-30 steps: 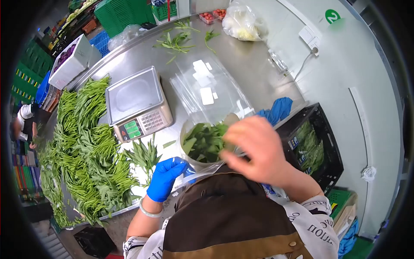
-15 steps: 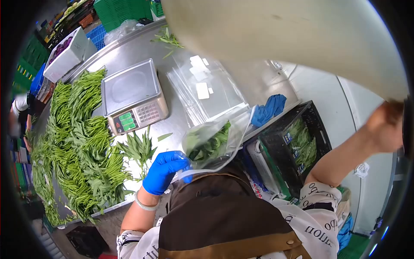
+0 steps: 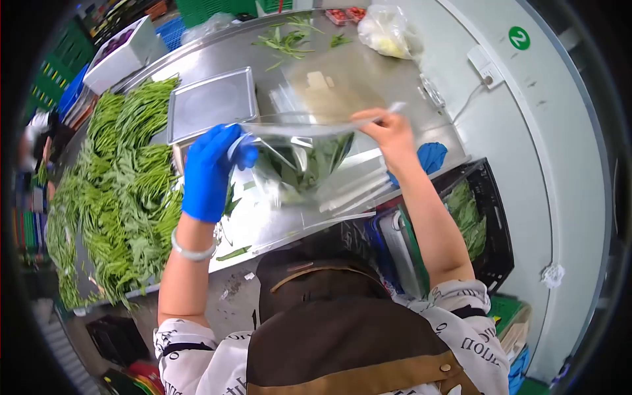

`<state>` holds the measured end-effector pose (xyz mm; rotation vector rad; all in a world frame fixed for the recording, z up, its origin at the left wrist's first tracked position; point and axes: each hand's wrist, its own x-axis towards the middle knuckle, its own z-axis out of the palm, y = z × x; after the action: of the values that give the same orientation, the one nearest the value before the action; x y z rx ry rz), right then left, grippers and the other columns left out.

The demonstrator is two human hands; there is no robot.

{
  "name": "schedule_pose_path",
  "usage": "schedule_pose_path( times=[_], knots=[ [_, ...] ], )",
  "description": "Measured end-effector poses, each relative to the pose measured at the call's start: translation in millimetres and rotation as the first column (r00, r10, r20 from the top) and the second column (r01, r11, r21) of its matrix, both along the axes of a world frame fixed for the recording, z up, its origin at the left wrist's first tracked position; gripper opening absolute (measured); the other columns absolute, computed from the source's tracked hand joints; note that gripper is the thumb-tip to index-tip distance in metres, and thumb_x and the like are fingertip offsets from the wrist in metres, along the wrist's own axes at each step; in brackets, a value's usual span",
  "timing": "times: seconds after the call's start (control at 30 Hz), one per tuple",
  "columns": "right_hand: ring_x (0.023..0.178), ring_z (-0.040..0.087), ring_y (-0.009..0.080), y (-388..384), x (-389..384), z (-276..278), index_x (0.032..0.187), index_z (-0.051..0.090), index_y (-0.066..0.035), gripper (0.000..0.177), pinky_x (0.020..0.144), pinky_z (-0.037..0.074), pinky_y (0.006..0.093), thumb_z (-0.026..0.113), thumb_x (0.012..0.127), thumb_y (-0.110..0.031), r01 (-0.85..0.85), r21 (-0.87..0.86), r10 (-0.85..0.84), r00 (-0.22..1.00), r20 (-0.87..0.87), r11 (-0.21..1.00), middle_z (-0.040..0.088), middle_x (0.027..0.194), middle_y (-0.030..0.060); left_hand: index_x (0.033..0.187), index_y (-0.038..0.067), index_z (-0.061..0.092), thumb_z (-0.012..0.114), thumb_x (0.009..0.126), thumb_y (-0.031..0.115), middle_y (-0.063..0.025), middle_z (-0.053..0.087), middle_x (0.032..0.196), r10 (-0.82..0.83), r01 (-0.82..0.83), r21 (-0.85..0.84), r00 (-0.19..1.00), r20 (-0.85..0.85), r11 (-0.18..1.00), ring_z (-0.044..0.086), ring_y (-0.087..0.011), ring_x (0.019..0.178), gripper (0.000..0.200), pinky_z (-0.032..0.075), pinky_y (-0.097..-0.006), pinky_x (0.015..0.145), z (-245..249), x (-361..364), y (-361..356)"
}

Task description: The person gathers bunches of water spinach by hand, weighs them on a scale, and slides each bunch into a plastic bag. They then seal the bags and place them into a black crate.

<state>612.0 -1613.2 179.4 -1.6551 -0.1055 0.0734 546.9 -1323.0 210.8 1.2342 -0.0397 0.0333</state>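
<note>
A clear plastic bag (image 3: pixel 289 181) with leafy greens (image 3: pixel 313 161) inside hangs in front of me, its top edge stretched between both hands. My left hand (image 3: pixel 212 168), in a blue glove, is closed on the bag's left top corner. Bare, my right hand (image 3: pixel 393 137) pinches the right end of that edge. Behind the bag is a stack of flat clear bags (image 3: pixel 352 174) on the steel table (image 3: pixel 263 220). To the left of the bag stands a scale (image 3: pixel 214 105), partly hidden by my gloved hand.
Bunches of long-stemmed greens (image 3: pixel 125 204) cover the table's left side. A blue glove (image 3: pixel 432 157) lies at the right edge, beside a black crate (image 3: pixel 497 230) of bagged greens. At the back are loose sprigs (image 3: pixel 286 43) and a knotted plastic bag (image 3: pixel 388 33).
My right hand has come down from the far right and taken hold of the bag's edge. My left hand has risen, lifting the bag and pulling its top taut.
</note>
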Motion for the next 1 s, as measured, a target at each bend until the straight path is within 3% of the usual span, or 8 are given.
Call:
schedule_pose_path(
  times=[0.07, 0.13, 0.27, 0.47, 0.57, 0.67, 0.87, 1.0],
  knots=[
    [0.090, 0.061, 0.0208, -11, -10, 10, 0.093, 0.070, -0.003, 0.019, 0.078, 0.047, 0.0280, 0.070, 0.075, -0.008, -0.128, -0.170, 0.165, 0.960, 0.224, 0.977, 0.069, 0.089, 0.0072, 0.083, -0.003, 0.061, 0.054, 0.088, 0.008, -0.0083, 0.061, 0.073, 0.183, -0.192, 0.158, 0.981, 0.067, 0.969, 0.059, -0.0159, 0.065, 0.014, 0.048, -0.0274, 0.066, 10, -43, -8],
    [0.099, 0.060, 0.0262, -39, -47, 10, 0.097, 0.070, -0.005, 0.023, 0.085, 0.047, 0.0316, 0.071, 0.073, -0.008, -0.299, -0.298, 0.422, 0.657, 0.625, 0.907, 0.068, 0.097, 0.0081, 0.079, -0.004, 0.060, 0.055, 0.086, 0.003, -0.0105, 0.062, 0.074, 0.260, -0.267, 0.171, 0.964, 0.060, 0.948, 0.059, -0.0186, 0.065, 0.012, 0.050, -0.0298, 0.067, -10, -100, -16],
    [0.124, 0.042, 0.0326, -72, -122, -71, 0.101, 0.071, -0.012, 0.028, 0.101, 0.035, 0.0411, 0.070, 0.073, -0.009, -0.282, -0.450, 0.473, 0.787, 0.397, 0.848, 0.058, 0.124, 0.0090, 0.074, -0.001, 0.062, 0.056, 0.088, 0.008, -0.0059, 0.060, 0.066, 0.315, -0.209, 0.352, 0.908, -0.276, 0.912, 0.056, -0.0117, 0.062, 0.018, 0.046, -0.0279, 0.059, -104, -200, -69],
    [0.124, 0.041, 0.0330, -116, -210, -260, 0.103, 0.071, -0.015, 0.022, 0.100, 0.036, 0.0394, 0.066, 0.081, -0.015, -0.247, -0.603, 0.333, 0.942, 0.033, 0.759, 0.054, 0.128, 0.0072, 0.082, -0.001, 0.062, 0.061, 0.087, 0.023, -0.0084, 0.061, 0.065, 0.144, 0.326, 0.805, 0.883, -0.447, 0.495, 0.056, -0.0151, 0.061, 0.024, 0.045, -0.0358, 0.059, -301, -291, -103],
    [0.119, 0.044, 0.0331, -121, -214, -231, 0.109, 0.067, -0.010, 0.030, 0.099, 0.038, 0.0390, 0.061, 0.080, -0.004, -0.194, -0.657, 0.317, 0.946, 0.072, 0.728, 0.055, 0.123, 0.0121, 0.095, 0.002, 0.065, 0.059, 0.088, 0.024, -0.0075, 0.066, 0.081, 0.093, 0.348, 0.559, 0.785, -0.613, 0.753, 0.063, -0.0183, 0.075, 0.023, 0.049, -0.0351, 0.072, -287, -292, -104],
    [0.110, 0.050, 0.0302, -105, -214, -195, 0.104, 0.063, -0.004, 0.028, 0.091, 0.043, 0.0389, 0.058, 0.077, 0.000, -0.183, -0.664, 0.376, 0.913, 0.160, 0.725, 0.057, 0.115, 0.0108, 0.108, 0.007, 0.063, 0.058, 0.090, 0.025, -0.0073, 0.067, 0.097, 0.025, -0.188, -0.132, 0.658, -0.752, 0.973, 0.064, -0.0221, 0.087, 0.026, 0.049, -0.0323, 0.078, -299, -283, -96],
    [0.080, 0.056, 0.0266, -16, -252, -206, 0.088, 0.057, -0.005, 0.014, 0.071, 0.047, 0.0361, 0.061, 0.078, -0.014, -0.462, -0.663, 0.757, 0.603, 0.253, 0.590, 0.056, 0.086, 0.0076, 0.110, 0.006, 0.062, 0.054, 0.091, 0.017, -0.0074, 0.066, 0.100, 0.003, -0.087, -0.067, 0.628, -0.778, 0.994, 0.063, -0.0182, 0.089, 0.023, 0.050, -0.0294, 0.079, -295, -268, -130],
    [0.084, 0.056, 0.0249, 7, -276, -242, 0.083, 0.054, -0.007, 0.013, 0.073, 0.047, 0.0368, 0.061, 0.077, -0.016, -0.441, -0.782, 0.807, 0.576, 0.129, 0.440, 0.054, 0.085, 0.0065, 0.103, 0.003, 0.064, 0.054, 0.091, 0.014, -0.0064, 0.066, 0.092, 0.030, -0.158, -0.081, 0.598, -0.801, 0.984, 0.063, -0.0167, 0.083, 0.019, 0.051, -0.0287, 0.077, -289, -271, -127]
  ],
)
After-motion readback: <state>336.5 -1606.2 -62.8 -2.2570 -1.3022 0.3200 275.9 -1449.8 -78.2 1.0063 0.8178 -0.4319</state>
